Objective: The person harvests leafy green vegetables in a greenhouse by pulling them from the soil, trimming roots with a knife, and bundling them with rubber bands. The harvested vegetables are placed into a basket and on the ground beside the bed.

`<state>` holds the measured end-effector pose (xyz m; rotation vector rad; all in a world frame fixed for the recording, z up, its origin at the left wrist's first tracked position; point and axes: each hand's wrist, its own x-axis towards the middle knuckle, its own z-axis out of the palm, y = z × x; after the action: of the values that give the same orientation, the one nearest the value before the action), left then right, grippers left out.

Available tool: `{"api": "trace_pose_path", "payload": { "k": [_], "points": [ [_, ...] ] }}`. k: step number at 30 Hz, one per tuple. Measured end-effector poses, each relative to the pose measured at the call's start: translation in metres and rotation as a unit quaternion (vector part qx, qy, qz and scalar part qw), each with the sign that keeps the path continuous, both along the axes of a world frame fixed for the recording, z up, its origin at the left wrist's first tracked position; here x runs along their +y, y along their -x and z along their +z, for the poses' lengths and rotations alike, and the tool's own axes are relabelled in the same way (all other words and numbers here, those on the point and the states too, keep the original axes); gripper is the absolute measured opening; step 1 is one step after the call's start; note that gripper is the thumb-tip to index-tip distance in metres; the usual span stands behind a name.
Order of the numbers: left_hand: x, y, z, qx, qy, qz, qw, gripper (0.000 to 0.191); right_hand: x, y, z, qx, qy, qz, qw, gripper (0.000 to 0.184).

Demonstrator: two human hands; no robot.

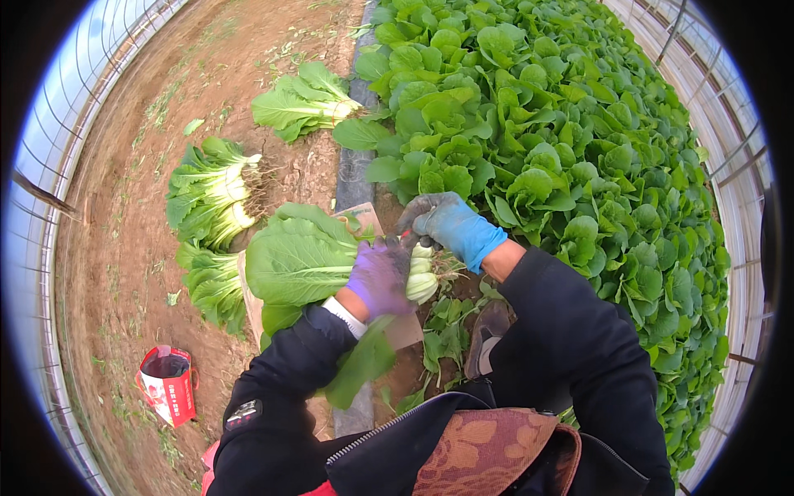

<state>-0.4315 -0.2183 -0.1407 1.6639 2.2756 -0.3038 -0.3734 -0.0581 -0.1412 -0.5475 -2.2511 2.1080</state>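
Observation:
My left hand [379, 279], in a purple glove with dark fingers, grips a bunch of leafy greens [304, 254] that lies sideways before me. Broad leaves point left, and the pale stalk bases [422, 279] and roots point right. Just above those bases is my right hand [443, 223], in a blue glove with a dirty dark front. Its fingertips are pinched together at a small red thing [405, 234], probably a tie, close to my left fingers. Beneath the bunch lies a piece of cardboard [403, 332], mostly covered by leaves and my arm.
Tied bunches [310, 102] and several piled bunches [217, 192] lie on the soil at left. A red and white bag [167, 384] stands lower left. Dense growing greens [546, 124] fill the right, bordered by a dark plastic strip [356, 167]. Loose leaves [446, 328] lie by my shoe [487, 338].

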Motion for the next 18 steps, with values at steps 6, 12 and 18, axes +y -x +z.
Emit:
{"api": "trace_pose_path", "payload": {
  "k": [6,12,18],
  "points": [
    [0.000,0.000,-0.004,0.009,-0.038,-0.008,0.999,0.085,-0.027,-0.062,0.054,-0.062,-0.004,0.123,0.990,0.036],
    [-0.004,-0.001,-0.009,0.008,-0.081,0.005,0.997,0.089,-0.003,-0.138,0.111,-0.047,-0.378,0.237,0.894,0.025],
    [-0.006,-0.004,-0.003,0.032,-0.062,0.011,0.998,0.096,0.024,-0.039,0.023,0.023,-0.560,0.035,0.827,0.013]
  ]
}}
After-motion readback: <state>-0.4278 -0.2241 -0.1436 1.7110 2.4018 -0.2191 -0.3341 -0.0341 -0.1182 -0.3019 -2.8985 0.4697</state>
